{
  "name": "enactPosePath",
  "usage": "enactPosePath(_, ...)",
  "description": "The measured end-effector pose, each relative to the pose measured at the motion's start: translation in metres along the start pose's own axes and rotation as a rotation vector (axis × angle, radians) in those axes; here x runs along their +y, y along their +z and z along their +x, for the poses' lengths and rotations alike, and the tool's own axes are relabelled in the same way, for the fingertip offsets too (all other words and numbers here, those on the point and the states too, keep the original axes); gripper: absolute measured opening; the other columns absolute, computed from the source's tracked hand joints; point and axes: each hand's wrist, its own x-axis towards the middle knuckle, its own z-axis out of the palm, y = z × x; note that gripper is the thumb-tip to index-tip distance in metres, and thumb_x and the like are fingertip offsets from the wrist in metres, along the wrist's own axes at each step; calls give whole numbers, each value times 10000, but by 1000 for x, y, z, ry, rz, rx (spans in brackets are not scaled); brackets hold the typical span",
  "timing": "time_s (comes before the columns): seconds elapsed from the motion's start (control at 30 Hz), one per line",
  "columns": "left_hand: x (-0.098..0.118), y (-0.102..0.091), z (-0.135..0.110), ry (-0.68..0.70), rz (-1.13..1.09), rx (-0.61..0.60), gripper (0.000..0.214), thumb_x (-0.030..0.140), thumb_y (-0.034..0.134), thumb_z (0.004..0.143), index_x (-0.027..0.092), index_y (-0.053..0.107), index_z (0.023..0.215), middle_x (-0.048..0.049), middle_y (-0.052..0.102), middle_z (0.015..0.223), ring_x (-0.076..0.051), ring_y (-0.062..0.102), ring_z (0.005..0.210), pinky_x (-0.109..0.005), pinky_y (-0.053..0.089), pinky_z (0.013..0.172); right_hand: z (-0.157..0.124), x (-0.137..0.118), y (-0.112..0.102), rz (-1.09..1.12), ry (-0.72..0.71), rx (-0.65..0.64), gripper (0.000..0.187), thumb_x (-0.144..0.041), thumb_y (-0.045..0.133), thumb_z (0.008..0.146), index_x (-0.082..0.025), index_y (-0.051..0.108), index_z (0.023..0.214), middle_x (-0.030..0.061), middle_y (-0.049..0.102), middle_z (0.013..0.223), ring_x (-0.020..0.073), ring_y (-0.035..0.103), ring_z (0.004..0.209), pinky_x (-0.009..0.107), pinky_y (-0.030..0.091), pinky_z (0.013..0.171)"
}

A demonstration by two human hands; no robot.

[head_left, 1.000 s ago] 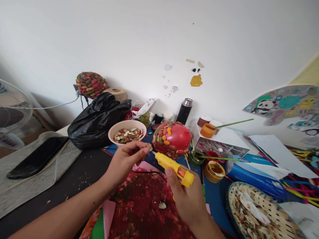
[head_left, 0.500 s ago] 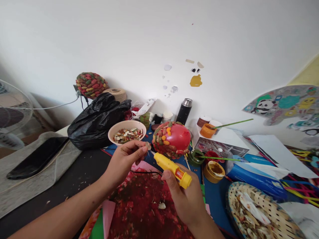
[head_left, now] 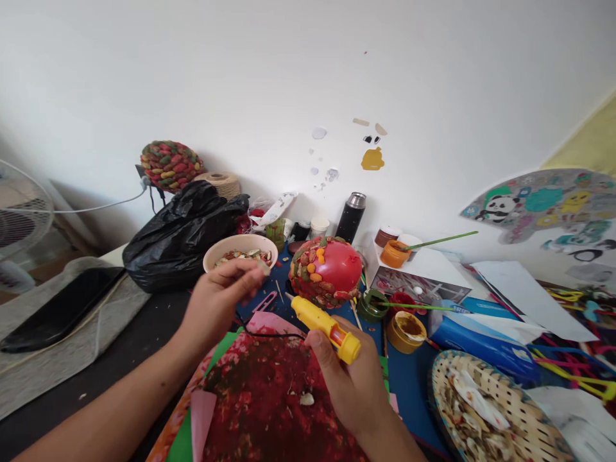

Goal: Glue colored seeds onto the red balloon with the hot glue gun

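My left hand (head_left: 226, 292) pinches a small pale shell-like piece (head_left: 264, 268) between thumb and fingertips, just in front of a cream bowl (head_left: 208, 259) of similar coloured pieces. In my right hand (head_left: 349, 375) is a yellow hot glue gun (head_left: 320, 321), its nozzle pointing up and left, away from the left hand. Beyond the nozzle sits a red balloon (head_left: 344, 266), its left side and bottom covered with green, orange and brown pieces. Below the hands lies a red-stained work sheet (head_left: 269, 398) with one loose pale piece (head_left: 307, 399) on it.
Open paint jars (head_left: 407, 332) and a blue tissue pack (head_left: 481, 346) stand to the right, with a woven basket (head_left: 534, 410) of shell bits in front. At left are a black plastic bag (head_left: 168, 244) and a phone (head_left: 62, 308). A dark flask (head_left: 351, 218) stands by the wall.
My left hand has moved left and back from the glue gun nozzle toward the bowl, still pinching the small piece. The glue gun stays nearly in place.
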Motion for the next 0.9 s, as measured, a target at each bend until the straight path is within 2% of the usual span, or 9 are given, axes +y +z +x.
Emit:
enactPosePath(0.13, 36, -35, 35, 238, -204, 371, 404, 314, 1010, 623, 152, 720, 851, 32, 640, 633, -96, 524, 563, -180, 341, 462, -1, -1, -5, 148, 98, 70, 570, -666, 624, 1075, -207, 710, 749, 3, 619, 673, 159, 584, 610, 262, 429, 585)
enactPosePath(0.23, 58, -58, 49, 351, -238, 553, 394, 262, 970, 600, 174, 639, 794, 76, 559, 598, -77, 463, 534, -173, 298, 442, 3, -2, -11, 290, 267, 189, 660, -804, 654, 993, -189, 786, 792, -18, 554, 578, 139, 521, 511, 243, 384, 487)
enactPosePath(0.27, 61, -61, 49, 378, -209, 560, 409, 265, 981, 578, 177, 637, 782, 71, 580, 614, -81, 478, 543, -179, 316, 447, 5, -2, -13, 329, 312, 227, 706, -854, 657, 956, -182, 798, 792, -23, 538, 549, 132, 500, 479, 235, 363, 456)
enactPosePath(0.33, 61, -59, 42, 370, -86, 493, 414, 321, 1007, 580, 177, 681, 790, 52, 638, 646, -98, 520, 556, -198, 352, 456, 9, -2, -16, 399, 360, 284, 788, -934, 653, 886, -170, 795, 757, -16, 539, 515, 123, 494, 438, 222, 354, 420)
enactPosePath(0.43, 48, -38, 27, 336, 293, 237, 334, 452, 952, 766, 187, 814, 915, -2, 761, 723, -147, 622, 607, -249, 478, 539, 14, -3, -19, 455, 370, 326, 815, -954, 665, 857, -161, 795, 723, -3, 555, 508, 118, 521, 433, 207, 383, 415)
enactPosePath(0.53, 33, -8, 23, 629, 671, -82, 195, 430, 818, 944, 238, 856, 942, -49, 863, 951, -227, 772, 837, -327, 598, 763, 17, -5, -20, 469, 363, 322, 823, -958, 666, 853, -158, 806, 718, 1, 559, 520, 116, 531, 437, 200, 385, 407)
enactPosePath(0.6, 25, 10, 30, 888, 789, -228, 166, 349, 735, 1030, 244, 863, 1013, -58, 861, 952, -224, 783, 856, -328, 594, 799, 17, -6, -21, 469, 358, 319, 825, -959, 666, 851, -157, 812, 721, 1, 559, 526, 116, 533, 440, 199, 390, 408)
enactPosePath(0.73, 11, 33, 49, 1202, 962, -311, 224, 279, 637, 1113, 205, 845, 1070, -70, 829, 887, -202, 742, 776, -309, 544, 703, 19, -10, -23, 457, 370, 309, 857, -991, 656, 819, -155, 809, 708, -3, 540, 507, 114, 510, 428, 203, 382, 400)
enactPosePath(0.9, 1, 36, 56, 1279, 1098, -349, 229, 244, 610, 1119, 204, 835, 1114, -81, 825, 938, -211, 733, 795, -316, 536, 692, 15, -9, -22, 488, 382, 285, 820, -958, 670, 846, -158, 809, 731, -1, 552, 506, 123, 510, 431, 219, 377, 415)
